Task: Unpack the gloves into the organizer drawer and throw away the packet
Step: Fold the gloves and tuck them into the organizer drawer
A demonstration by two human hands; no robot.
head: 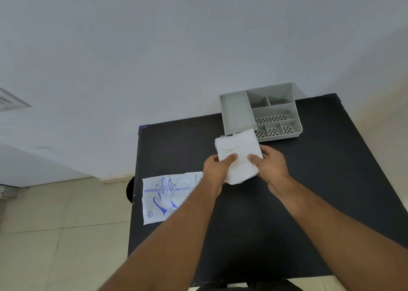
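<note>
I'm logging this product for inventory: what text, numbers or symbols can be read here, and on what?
"EMBOSSED": on the packet, small, above the hand drawing.
"DISPOSABLE POLYETHYLENE GLOVES": across the packet.
"L" in a circle: packet's lower left corner.
Small print near the drawn glove's cuff: too blurred to read.
Gloves, organizer: no text.

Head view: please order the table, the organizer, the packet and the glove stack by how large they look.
1. Table
2. Organizer
3. Packet, partly hidden by the left arm, so close to the organizer
4. Glove stack
</note>
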